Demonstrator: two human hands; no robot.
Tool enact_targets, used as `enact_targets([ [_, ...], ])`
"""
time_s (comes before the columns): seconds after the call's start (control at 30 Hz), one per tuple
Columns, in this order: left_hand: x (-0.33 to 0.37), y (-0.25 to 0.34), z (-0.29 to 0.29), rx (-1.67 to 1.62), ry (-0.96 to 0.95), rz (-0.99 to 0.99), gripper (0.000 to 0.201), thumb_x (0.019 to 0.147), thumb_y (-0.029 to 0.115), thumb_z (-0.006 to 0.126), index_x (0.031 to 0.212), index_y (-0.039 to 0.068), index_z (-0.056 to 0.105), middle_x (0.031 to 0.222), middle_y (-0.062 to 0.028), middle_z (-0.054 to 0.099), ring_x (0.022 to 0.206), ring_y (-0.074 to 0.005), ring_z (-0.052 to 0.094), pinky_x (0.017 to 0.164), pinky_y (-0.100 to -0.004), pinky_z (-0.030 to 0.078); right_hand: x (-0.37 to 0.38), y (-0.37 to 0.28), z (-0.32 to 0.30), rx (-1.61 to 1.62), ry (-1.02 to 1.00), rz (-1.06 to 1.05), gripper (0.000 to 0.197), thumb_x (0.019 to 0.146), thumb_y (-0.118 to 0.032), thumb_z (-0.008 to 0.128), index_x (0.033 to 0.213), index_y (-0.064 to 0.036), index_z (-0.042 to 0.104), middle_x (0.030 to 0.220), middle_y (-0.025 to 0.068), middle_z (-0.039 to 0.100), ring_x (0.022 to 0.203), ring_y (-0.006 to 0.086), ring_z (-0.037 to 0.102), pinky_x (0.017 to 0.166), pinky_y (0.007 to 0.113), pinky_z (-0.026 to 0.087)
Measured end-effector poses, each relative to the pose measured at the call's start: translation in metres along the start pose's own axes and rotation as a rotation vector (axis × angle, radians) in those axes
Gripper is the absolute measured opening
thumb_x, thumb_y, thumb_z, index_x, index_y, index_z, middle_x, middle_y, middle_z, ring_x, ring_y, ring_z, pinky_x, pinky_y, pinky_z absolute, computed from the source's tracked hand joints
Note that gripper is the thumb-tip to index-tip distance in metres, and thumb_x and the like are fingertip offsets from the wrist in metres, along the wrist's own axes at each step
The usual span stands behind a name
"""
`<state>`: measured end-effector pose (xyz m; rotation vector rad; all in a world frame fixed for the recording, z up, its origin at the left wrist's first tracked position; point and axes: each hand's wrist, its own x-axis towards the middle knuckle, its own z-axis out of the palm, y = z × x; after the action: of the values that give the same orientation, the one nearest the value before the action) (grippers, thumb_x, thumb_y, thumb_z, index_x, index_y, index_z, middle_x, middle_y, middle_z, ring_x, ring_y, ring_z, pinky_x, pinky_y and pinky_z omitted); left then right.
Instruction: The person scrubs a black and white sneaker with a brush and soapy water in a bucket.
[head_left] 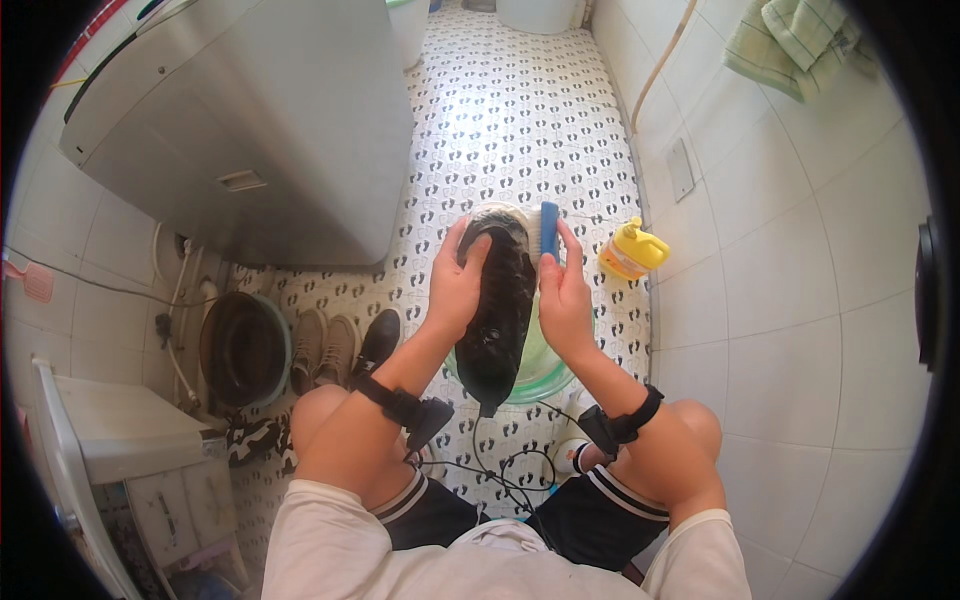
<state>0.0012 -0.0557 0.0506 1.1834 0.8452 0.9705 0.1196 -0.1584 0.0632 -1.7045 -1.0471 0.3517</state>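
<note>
Shirt (nearest cam): wht top [480,570], bottom ctr, person seated low, knees apart, blk shorts [440,520] w/ striped hems.
Floor: wht tile floor [510,150], blk footprint pattern.
Wall: pale tiled wall [770,270] along R side.
Appliance: big grey boxy unit [250,130], upper L.
Main basin: lt green basin [548,388] on floor btwn the knees, partly hidden under shoe & R hand.
Work shoe: black shoe [495,310], held over the basin, approx. ctr; far end has whitish patch, can't tell if suds.
Other basin: dark basin [245,350] w/ bluish rim, L by the pipes.
Towel: green-wht checked towel [790,45], hung upper R.
Spare shoes: beige pair [325,345] just beside the dark basin, blk shoe w/ wht rim [378,338] next to it.
L hand: left hand [457,285] grasping shoe's far end, thumb on top, fingers round L side.
R hand: right hand [566,300] gripping the brush, fingers on outer side.
Jug: yellow jug [634,250] on floor, R of brush, near wall.
Brush: blue brush [549,230], pale bristles facing L, at shoe's R edge nr far end.
Straps: blk wrist straps [625,425], 1 per forearm.
Cable: thin blk cable [510,475], looped btwn legs.
</note>
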Motion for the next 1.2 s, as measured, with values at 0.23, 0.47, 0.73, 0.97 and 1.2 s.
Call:
enact_targets([
  [0.23,0.014,0.007,-0.01,0.017,0.076,0.046,0.054,0.101,0.027,0.063,0.14,-0.007,0.049,0.13,-0.0154,0.062,0.117,-0.0198,0.057,0.104,-0.0321,0.042,-0.028,-0.003,0.013,0.126,-0.021,0.02,0.049,0.106,-0.02,0.045,0.151,-0.0075,0.032,0.065,0.0084,0.053,0.056,0.0171,0.052,0.055,0.034,0.04],
  [0.47,0.005,0.002,-0.002,0.04,0.036,0.052,0.056,0.101,0.03,0.064,0.141,-0.005,0.048,0.127,-0.0124,0.063,0.112,-0.0168,0.058,0.099,-0.0297,0.046,0.001,0.013,0.002,0.247,-0.071,0.101,0.049,0.107,-0.023,0.046,0.152,-0.0083,0.034,0.064,0.0059,0.052,0.054,0.0146,0.048,0.054,0.032,0.039],
  [0.73,0.009,0.004,-0.009,-0.021,0.085,0.009,0.051,0.102,0.027,0.062,0.139,-0.005,0.05,0.129,-0.0142,0.062,0.116,-0.0183,0.057,0.102,-0.031,0.043,-0.034,-0.002,0.014,0.172,-0.036,0.04,0.051,0.106,-0.02,0.048,0.153,-0.0101,0.031,0.065,0.0056,0.054,0.055,0.0155,0.052,0.056,0.031,0.041],
  [0.97,0.003,-0.009,-0.006,-0.024,0.038,-0.015,0.055,0.101,0.029,0.063,0.143,-0.005,0.047,0.132,-0.0151,0.06,0.119,-0.0197,0.056,0.104,-0.0316,0.043,-0.01,0.002,0.003,0.064,-0.014,0.036,0.051,0.106,-0.021,0.048,0.153,-0.01,0.032,0.059,0.0074,0.051,0.053,0.0187,0.052,0.054,0.034,0.04],
  [1.2,0.007,-0.002,-0.009,-0.045,0.055,-0.031,0.059,0.102,0.03,0.062,0.143,-0.008,0.044,0.135,-0.0164,0.058,0.123,-0.0215,0.055,0.106,-0.0321,0.041,-0.036,0.006,0.016,0.165,-0.015,0.032,0.054,0.105,-0.02,0.049,0.154,-0.0089,0.03,0.061,0.0081,0.053,0.055,0.0193,0.054,0.056,0.033,0.043],
])
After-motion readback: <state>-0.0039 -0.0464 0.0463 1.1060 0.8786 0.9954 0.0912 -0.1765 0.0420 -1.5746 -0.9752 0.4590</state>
